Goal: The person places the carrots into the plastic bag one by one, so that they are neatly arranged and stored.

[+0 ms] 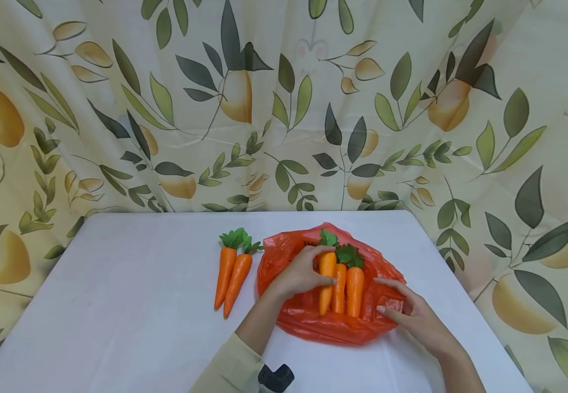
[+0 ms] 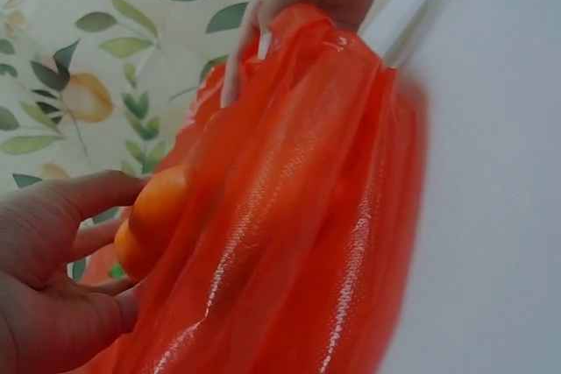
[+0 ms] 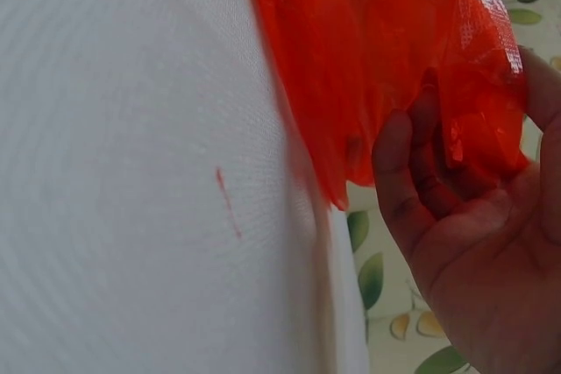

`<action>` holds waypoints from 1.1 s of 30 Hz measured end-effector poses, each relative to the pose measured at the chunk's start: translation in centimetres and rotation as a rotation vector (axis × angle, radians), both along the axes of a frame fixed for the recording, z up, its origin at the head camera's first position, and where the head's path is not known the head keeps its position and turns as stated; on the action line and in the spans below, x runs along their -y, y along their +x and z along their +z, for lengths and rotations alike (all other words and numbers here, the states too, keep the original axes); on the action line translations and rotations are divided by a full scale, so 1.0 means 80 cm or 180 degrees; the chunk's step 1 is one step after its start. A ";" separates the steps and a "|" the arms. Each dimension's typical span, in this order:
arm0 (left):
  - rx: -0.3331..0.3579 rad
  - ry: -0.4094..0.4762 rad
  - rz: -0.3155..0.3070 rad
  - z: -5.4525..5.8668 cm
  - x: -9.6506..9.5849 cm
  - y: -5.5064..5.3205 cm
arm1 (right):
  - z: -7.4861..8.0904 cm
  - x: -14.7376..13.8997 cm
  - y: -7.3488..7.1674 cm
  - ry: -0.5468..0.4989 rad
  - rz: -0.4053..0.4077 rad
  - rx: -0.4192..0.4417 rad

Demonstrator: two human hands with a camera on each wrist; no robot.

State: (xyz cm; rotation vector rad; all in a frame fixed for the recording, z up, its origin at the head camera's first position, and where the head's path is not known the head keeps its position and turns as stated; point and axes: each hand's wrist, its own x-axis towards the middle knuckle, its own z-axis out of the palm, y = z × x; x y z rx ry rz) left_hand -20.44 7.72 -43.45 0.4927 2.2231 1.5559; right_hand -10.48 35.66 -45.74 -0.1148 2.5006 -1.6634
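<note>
A red plastic bag [image 1: 358, 334] lies on the table with its mouth spread and three orange carrots with green tops inside. My left hand [image 1: 300, 272] reaches in from the left and grips the leftmost carrot [image 1: 327, 268] between thumb and fingers. Beside that one are the middle carrot [image 1: 339, 290] and the right carrot [image 1: 355, 289]. At the bag's right side, my right hand [image 1: 415, 316] holds the rim, fingers and thumb around the red plastic. The right wrist view shows the fingers [image 3: 397, 159] curled about the bag's edge.
Two more carrots with leafy tops, an outer one [image 1: 225, 273] and an inner one [image 1: 237, 281], lie on the white table [image 1: 131, 295] left of the bag. Behind the table hangs a curtain [image 1: 274, 109] printed with fruit and leaves.
</note>
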 end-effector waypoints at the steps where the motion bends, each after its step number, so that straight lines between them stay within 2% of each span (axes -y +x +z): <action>1: 0.0006 0.0020 0.0021 -0.001 -0.001 0.000 | 0.000 0.000 0.000 0.0000 0.0000 0.0002; 7: 0.0004 0.0060 0.0195 -0.006 -0.005 -0.002 | -0.002 -0.001 0.000 0.0006 0.0028 -0.0006; 20: 0.0009 0.0304 0.0379 -0.017 -0.012 -0.005 | -0.001 0.000 0.002 -0.0025 0.0068 -0.0035; 27: -0.0074 0.0150 0.0207 -0.027 -0.011 -0.003 | -0.003 0.000 0.002 -0.0040 0.0092 -0.0056; 33: -0.0075 0.0080 0.0043 -0.029 -0.008 0.000 | -0.002 0.000 0.002 -0.0014 0.0076 -0.0057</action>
